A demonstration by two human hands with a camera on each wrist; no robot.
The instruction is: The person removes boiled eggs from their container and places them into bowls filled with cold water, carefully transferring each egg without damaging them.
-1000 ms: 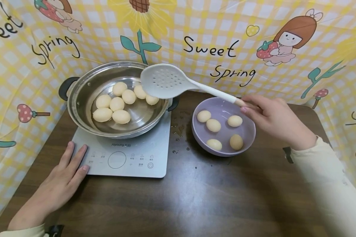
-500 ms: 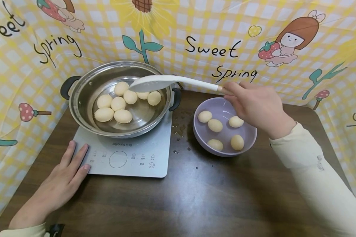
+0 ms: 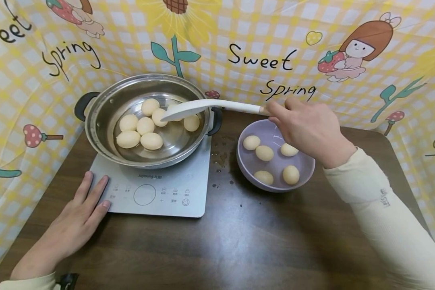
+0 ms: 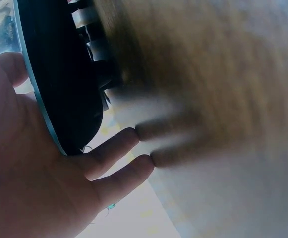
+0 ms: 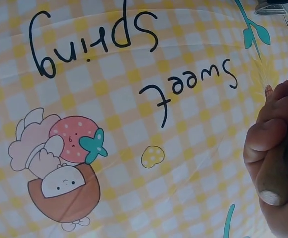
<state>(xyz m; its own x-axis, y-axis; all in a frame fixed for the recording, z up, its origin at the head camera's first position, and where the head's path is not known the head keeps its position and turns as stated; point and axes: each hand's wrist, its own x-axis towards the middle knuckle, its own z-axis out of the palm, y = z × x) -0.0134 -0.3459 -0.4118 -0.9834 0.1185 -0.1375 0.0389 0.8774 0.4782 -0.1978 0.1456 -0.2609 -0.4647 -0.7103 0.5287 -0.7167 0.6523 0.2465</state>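
Spoon [image 3: 210,104], big and white, leans over the silver pot [image 3: 148,163], with its front tipped down near the round eggs [image 3: 128,139]. I can't tell if it touches them. The right hand [image 3: 309,127] has its fingers wrapped around the spoon's wooden handle [image 5: 277,178]. The left hand [image 3: 74,217] has its fingers out straight, touching the edge of the flat cooker [image 3: 181,179] under the pot. Beside it, a purple bowl [image 3: 244,171] has five more eggs [image 3: 291,175].
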